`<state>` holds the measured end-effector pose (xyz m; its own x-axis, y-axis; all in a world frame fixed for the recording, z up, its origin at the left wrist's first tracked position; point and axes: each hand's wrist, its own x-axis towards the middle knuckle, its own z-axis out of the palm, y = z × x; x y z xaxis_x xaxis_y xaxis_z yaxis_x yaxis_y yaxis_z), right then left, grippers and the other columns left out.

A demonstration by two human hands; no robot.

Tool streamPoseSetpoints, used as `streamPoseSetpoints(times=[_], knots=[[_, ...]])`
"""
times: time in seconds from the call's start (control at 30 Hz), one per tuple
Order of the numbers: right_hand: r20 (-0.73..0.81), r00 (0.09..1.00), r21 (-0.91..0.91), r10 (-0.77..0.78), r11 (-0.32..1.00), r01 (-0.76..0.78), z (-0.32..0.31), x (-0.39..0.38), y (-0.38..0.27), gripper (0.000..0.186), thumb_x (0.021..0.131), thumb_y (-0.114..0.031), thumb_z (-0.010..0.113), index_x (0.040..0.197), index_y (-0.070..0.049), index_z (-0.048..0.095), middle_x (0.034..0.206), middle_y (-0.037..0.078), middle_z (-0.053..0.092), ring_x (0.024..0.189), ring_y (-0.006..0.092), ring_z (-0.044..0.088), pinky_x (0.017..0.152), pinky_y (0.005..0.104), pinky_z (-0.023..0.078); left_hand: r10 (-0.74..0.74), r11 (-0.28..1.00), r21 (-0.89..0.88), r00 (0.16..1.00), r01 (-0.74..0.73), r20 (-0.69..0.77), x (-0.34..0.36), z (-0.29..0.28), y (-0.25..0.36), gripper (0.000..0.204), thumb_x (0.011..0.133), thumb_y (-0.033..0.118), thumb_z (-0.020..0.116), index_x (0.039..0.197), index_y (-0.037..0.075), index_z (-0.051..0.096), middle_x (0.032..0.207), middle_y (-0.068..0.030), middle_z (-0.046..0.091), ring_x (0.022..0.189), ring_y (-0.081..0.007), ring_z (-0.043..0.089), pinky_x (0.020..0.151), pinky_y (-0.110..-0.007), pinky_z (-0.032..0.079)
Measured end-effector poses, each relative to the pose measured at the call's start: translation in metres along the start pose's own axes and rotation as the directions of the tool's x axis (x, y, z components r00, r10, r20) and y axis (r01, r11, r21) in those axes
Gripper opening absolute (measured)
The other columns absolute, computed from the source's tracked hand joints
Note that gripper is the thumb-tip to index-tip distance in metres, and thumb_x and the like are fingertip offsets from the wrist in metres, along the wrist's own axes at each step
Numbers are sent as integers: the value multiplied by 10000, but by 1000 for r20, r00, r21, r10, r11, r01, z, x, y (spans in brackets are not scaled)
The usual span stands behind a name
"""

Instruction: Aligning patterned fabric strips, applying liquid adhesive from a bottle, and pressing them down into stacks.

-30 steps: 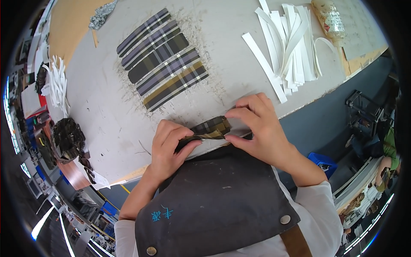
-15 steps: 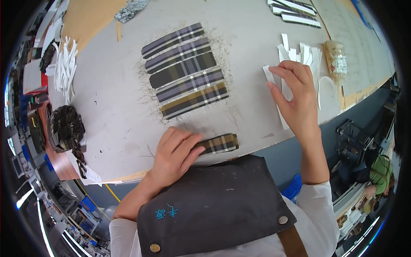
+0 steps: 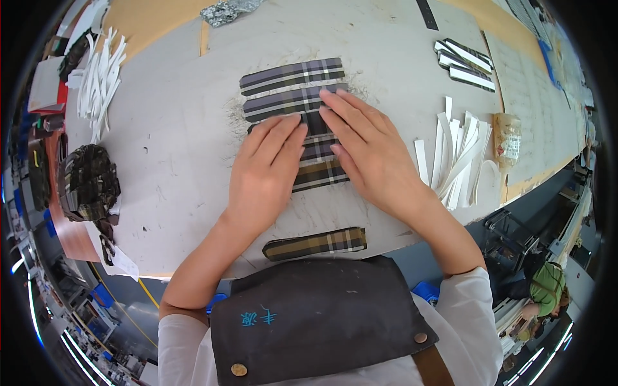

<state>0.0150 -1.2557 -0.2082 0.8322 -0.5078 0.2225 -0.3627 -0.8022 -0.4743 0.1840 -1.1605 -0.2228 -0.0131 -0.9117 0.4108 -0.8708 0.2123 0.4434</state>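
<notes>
Brown plaid, the folded strip (image 3: 315,244) lay released near the table (image 3: 174,193) edge, seemingly set aside, while left hand (image 3: 262,180) and right hand (image 3: 380,157), loosely open, gripping nothing visible, had moved onto the plaid strips (image 3: 283,103).

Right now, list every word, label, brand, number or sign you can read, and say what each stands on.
Dark apron: light-blue characters on its left part, seen clearly but not copied out here.
Amber bottle on the right: a pale label with a red mark; its print is too small to read.
Elsewhere I can make out no text.
</notes>
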Motion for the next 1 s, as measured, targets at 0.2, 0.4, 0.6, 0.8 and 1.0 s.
streamPoseSetpoints(times=[0.2, 0.4, 0.6, 0.8, 1.0], knots=[[145, 989, -134, -12, 990, 31, 24, 13, 14, 483, 894, -203, 561, 1307, 33, 475, 1440, 141, 390, 1366, 279, 322, 1134, 410, 231, -97, 976, 208, 981, 61, 169, 13, 8, -23, 461, 844, 158, 638, 1254, -21, 528, 1388, -143, 459, 1311, -312, 400, 1057, -433, 346], [133, 991, -168, -19, 985, 42, 19, 25, 19, 516, 896, -227, 565, 1327, 33, 450, 1452, 143, 375, 1368, 277, 320, 1132, 413, 233, -128, 962, 267, 965, 64, 230, 17, 15, -31, 529, 883, 335, 600, 1278, -7, 518, 1429, -140, 417, 1356, -294, 344, 1105, -443, 280], [169, 974, -314, 151, 945, -93, 1, 13, 35, 548, 895, -161, 556, 1379, 19, 375, 1475, 143, 347, 1386, 293, 293, 1141, 429, 214, -163, 961, 259, 952, 93, 261, 10, 4, -37, 524, 885, 261, 598, 1321, -2, 475, 1453, -124, 391, 1364, -278, 333, 1112, -438, 263], [-261, 939, -624, 225, 703, -342, -89, -59, 122, 581, 896, -233, 605, 1386, -21, 375, 1403, 209, 402, 1311, 379, 364, 1068, 477, 306, -240, 947, 249, 961, 201, 135, -16, -23, -42, 428, 897, 229, 588, 1235, -29, 537, 1349, -167, 493, 1295, -317, 423, 1078, -449, 316], [-304, 583, -337, 754, 487, -806, -131, -131, 159, 665, 897, -296, 620, 1406, 0, 312, 1333, 327, 402, 1203, 441, 451, 1000, 450, 380, -235, 967, 129, 966, 221, 109, -30, -32, -32, 386, 860, 130, 612, 1200, -43, 554, 1301, -174, 524, 1238, -349, 471, 1017, -459, 373]])
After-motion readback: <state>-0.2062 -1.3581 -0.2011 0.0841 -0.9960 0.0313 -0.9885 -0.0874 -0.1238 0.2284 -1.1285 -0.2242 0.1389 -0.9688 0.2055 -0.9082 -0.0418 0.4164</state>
